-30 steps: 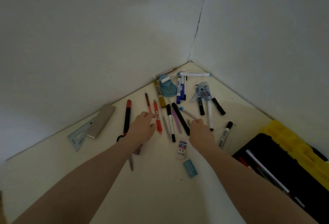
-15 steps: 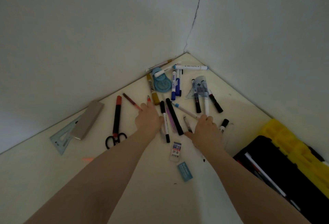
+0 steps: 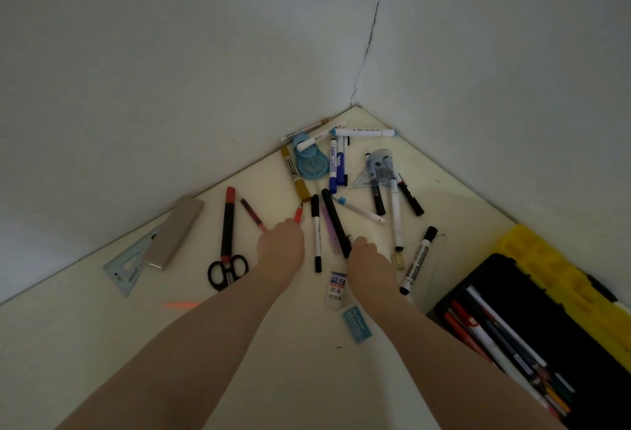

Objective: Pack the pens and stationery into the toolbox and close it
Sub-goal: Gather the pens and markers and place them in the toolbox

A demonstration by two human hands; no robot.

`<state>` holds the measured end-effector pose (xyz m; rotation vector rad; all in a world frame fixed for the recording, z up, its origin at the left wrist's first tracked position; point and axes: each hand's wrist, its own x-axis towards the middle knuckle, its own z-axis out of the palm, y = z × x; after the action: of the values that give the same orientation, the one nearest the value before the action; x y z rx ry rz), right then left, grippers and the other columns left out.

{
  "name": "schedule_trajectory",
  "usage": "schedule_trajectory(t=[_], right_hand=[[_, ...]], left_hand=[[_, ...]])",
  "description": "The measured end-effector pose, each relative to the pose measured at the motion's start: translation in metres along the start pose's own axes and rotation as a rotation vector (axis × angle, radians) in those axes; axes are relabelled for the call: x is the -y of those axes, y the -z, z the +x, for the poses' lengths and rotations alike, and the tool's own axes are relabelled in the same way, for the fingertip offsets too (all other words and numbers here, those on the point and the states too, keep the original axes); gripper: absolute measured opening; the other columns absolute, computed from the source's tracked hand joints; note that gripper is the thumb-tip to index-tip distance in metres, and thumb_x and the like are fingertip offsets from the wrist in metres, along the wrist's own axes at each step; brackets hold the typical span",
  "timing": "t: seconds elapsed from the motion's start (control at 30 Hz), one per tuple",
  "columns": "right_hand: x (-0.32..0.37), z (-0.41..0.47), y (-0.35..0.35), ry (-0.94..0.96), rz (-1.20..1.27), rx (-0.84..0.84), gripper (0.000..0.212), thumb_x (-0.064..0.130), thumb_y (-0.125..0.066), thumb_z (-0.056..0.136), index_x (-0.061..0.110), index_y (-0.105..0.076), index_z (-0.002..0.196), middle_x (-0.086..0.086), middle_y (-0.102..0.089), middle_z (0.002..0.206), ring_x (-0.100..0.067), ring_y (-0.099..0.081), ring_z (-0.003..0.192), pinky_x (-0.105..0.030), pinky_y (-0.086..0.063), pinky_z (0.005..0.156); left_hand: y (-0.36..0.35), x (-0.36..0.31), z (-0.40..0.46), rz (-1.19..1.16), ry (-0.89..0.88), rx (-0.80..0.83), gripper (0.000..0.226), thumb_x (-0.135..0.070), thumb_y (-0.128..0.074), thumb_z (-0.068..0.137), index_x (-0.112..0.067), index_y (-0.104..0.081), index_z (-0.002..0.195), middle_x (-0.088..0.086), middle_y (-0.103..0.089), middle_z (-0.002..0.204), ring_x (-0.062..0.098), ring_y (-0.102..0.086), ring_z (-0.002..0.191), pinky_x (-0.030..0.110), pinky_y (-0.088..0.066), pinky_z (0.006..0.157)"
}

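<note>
With several pens already lying in the open toolbox (image 3: 532, 320) at the right, an orange pen (image 3: 299, 214) is being pinched by the left hand (image 3: 280, 248) while the right hand (image 3: 369, 264), its fingers' state indiscernible, is being lowered onto the many pens left on the counter (image 3: 136, 344).

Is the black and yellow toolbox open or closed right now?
Open. The toolbox shows pens lying inside its black tray, with the yellow lid tipped back behind.

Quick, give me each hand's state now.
Left hand: grips the orange-red pen.
Right hand: fingers curled on the pens; grip cannot be told.
</note>
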<state>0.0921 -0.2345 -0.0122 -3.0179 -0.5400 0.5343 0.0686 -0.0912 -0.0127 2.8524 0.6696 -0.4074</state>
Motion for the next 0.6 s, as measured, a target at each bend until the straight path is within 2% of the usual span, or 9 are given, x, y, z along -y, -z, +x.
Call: schedule_trajectory(t=[0.1,0.13,0.23,0.33,0.4,0.5,0.6], right_hand=[[-0.003,0.000,-0.002,0.063,-0.001,0.029,0.019,0.015,-0.036,0.098,0.006,-0.040,0.115,-0.008,-0.055,0.106,-0.021,-0.062,0.088,-0.024,-0.038,0.054],[-0.006,0.002,-0.001,0.043,0.082,0.058,0.019,0.014,-0.036,0.098,0.006,-0.040,0.114,-0.007,-0.055,0.099,-0.021,-0.060,0.081,-0.023,-0.036,0.050],[-0.011,0.006,0.016,-0.173,0.651,0.215,0.010,0.012,-0.041,0.096,0.008,-0.038,0.104,-0.005,-0.048,0.077,-0.016,-0.049,0.060,-0.025,-0.039,0.044],[-0.022,0.006,0.038,-0.413,1.315,0.283,0.006,0.009,-0.046,0.095,0.004,-0.047,0.097,-0.009,-0.053,0.076,-0.015,-0.047,0.056,-0.024,-0.043,0.045],[-0.034,0.002,0.054,-0.513,1.619,0.319,0.006,0.004,-0.046,0.093,0.002,-0.051,0.090,-0.010,-0.054,0.071,-0.014,-0.047,0.055,-0.020,-0.044,0.040],[-0.057,-0.011,0.077,-0.493,1.784,0.363,0.011,0.005,-0.044,0.093,0.003,-0.052,0.086,-0.008,-0.052,0.069,-0.015,-0.047,0.053,-0.021,-0.044,0.040],[-0.087,-0.032,0.094,-0.399,1.780,0.347,0.024,0.026,-0.047,0.097,0.005,-0.057,0.092,-0.006,-0.054,0.068,-0.010,-0.046,0.038,-0.017,-0.040,0.035]], left_hand=[[0.004,0.001,-0.003,-0.066,-0.014,0.074,0.019,-0.012,-0.038,0.093,-0.006,-0.053,0.102,0.008,-0.062,0.103,0.023,-0.060,0.087,0.029,-0.044,0.069],[0.006,0.003,-0.003,-0.129,0.003,0.097,0.020,-0.014,-0.037,0.093,-0.007,-0.053,0.102,0.008,-0.061,0.101,0.023,-0.058,0.084,0.029,-0.042,0.068],[0.010,0.010,-0.005,-0.271,-0.008,0.086,0.021,-0.020,-0.036,0.095,-0.006,-0.050,0.104,0.011,-0.059,0.097,0.023,-0.053,0.078,0.032,-0.042,0.068],[0.014,0.013,-0.010,-0.453,-0.081,0.033,0.016,-0.022,-0.038,0.096,-0.009,-0.047,0.098,0.014,-0.062,0.094,0.025,-0.058,0.076,0.038,-0.052,0.073],[0.024,0.008,-0.018,-0.714,-0.060,0.047,0.012,-0.021,-0.041,0.096,-0.012,-0.049,0.097,0.011,-0.061,0.088,0.023,-0.061,0.074,0.037,-0.057,0.072],[0.042,-0.010,-0.030,-1.047,-0.024,0.180,0.015,-0.025,-0.044,0.097,-0.014,-0.053,0.102,0.008,-0.059,0.078,0.019,-0.060,0.061,0.025,-0.054,0.056],[0.052,-0.035,-0.040,-1.076,-0.143,0.273,0.019,-0.024,-0.047,0.096,-0.009,-0.057,0.102,0.004,-0.053,0.065,0.011,-0.048,0.046,0.020,-0.041,0.042]])
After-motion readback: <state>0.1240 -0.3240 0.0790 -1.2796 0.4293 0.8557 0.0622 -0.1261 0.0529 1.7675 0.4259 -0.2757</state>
